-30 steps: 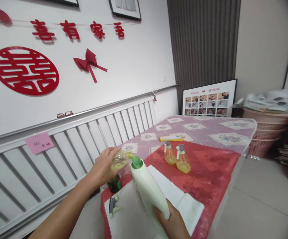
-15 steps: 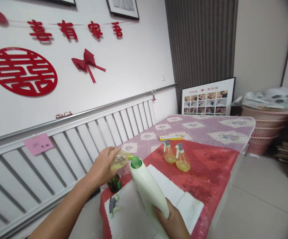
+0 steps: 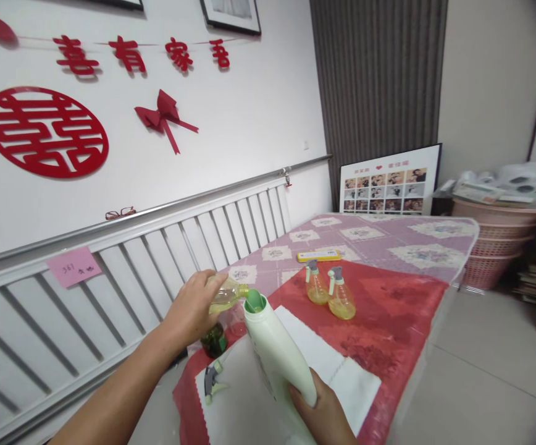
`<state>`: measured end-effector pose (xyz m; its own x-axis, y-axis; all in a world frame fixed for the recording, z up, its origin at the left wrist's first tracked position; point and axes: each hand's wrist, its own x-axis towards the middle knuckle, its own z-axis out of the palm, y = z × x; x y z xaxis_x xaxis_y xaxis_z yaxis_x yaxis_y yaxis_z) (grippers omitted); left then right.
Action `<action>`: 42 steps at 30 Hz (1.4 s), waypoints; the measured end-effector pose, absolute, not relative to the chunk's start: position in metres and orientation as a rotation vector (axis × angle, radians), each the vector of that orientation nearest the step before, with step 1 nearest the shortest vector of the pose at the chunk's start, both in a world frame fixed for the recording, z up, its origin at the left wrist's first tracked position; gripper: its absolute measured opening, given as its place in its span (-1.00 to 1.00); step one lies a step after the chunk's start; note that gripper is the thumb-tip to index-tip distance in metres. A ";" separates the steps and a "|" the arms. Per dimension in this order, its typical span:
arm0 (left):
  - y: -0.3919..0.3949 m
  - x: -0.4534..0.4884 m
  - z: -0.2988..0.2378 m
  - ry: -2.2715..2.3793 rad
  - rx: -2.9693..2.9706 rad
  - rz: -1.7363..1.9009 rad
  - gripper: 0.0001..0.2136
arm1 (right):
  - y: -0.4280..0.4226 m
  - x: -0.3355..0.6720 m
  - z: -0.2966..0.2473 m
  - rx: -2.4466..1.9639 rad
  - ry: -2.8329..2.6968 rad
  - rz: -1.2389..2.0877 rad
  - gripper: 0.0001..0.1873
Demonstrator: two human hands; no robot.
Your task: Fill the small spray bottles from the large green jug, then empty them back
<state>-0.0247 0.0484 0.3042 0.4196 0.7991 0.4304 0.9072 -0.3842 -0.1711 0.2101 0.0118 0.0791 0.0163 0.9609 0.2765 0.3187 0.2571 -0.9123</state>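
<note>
My left hand (image 3: 197, 307) is closed around a clear bottle (image 3: 225, 295) of yellow liquid, tipped sideways with its neck at the mouth of a large pale green jug (image 3: 281, 352). A darker green spout (image 3: 255, 303) shows inside that mouth. My right hand (image 3: 322, 405) wraps the jug's handle, and the jug leans up and to the left. A grey and pale green spray head (image 3: 213, 381) lies on the white cloth (image 3: 354, 386). Behind my left hand stands a dark green bottle or jar (image 3: 213, 341), partly hidden.
Two spray bottles (image 3: 341, 303) with some yellow liquid stand on the red cloth (image 3: 388, 327). A yellow flat case (image 3: 318, 256) lies beyond them on the patterned tablecloth (image 3: 363, 233). A white radiator (image 3: 157, 259) runs along the left; stacked pink baskets (image 3: 494, 238) stand at the right.
Both hands keep their holds, and the bottle stays tipped at the jug's mouth. The whole view has shifted very slightly; the red cloth's left edge shows farther out.
</note>
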 end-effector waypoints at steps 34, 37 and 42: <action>0.044 -0.016 0.314 -1.496 -2.254 -0.284 -0.33 | 0.010 0.213 0.087 -1.234 -1.455 0.810 -0.72; 0.044 -0.016 0.314 -1.493 -2.256 -0.285 -0.33 | 0.009 0.213 0.087 -1.233 -1.434 0.819 -0.73; 0.045 -0.016 0.315 -1.470 -2.230 -0.247 -0.31 | 0.011 0.212 0.085 -1.247 -1.456 0.806 -0.73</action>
